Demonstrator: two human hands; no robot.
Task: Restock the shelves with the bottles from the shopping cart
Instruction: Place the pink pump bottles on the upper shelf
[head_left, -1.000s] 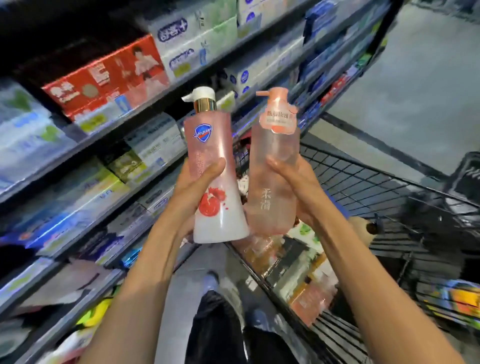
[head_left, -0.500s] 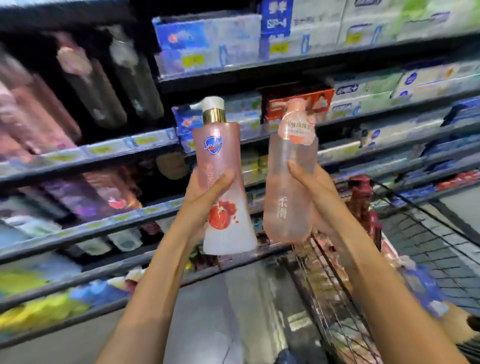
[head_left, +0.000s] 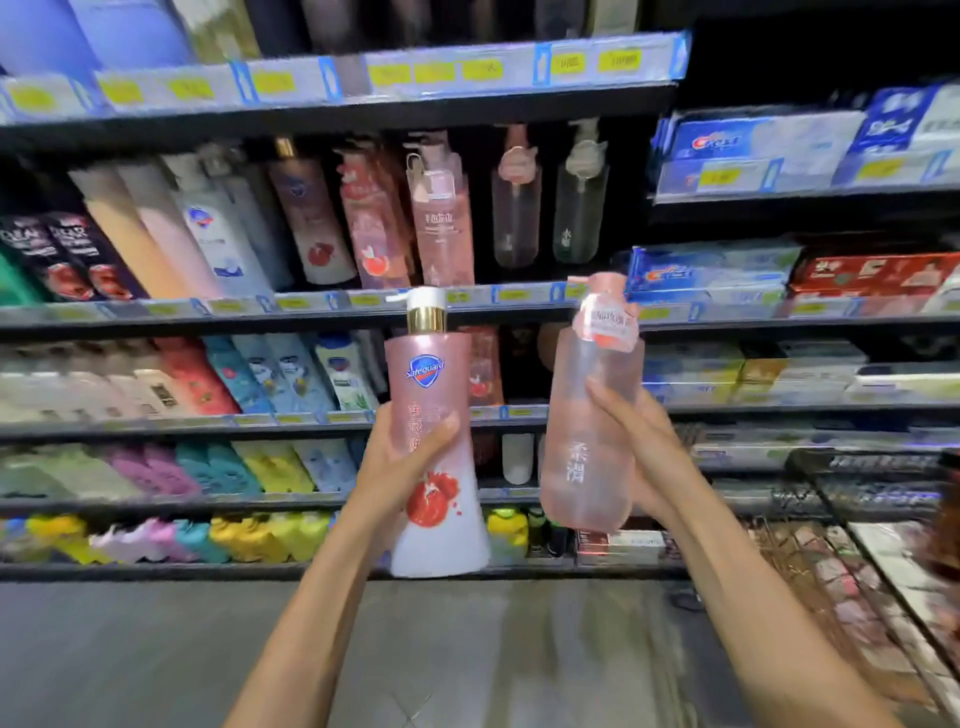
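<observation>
**Two bottles raised toward the body-wash shelves**

On the left, my left hand (head_left: 402, 467) wraps the waist of the Safeguard bottle (head_left: 436, 457), thumb across its front, holding it upright so the label reads. I judge it belongs with the matching pomegranate bottle (head_left: 311, 223) on the shelf (head_left: 332, 304) above. To the right, my right hand (head_left: 636, 447) grips the clear pink bottle (head_left: 587, 415) from behind, fingers curled round its side; similar pump bottles (head_left: 517, 202) stand higher up. The shopping cart (head_left: 852, 551) sits at far right.
</observation>
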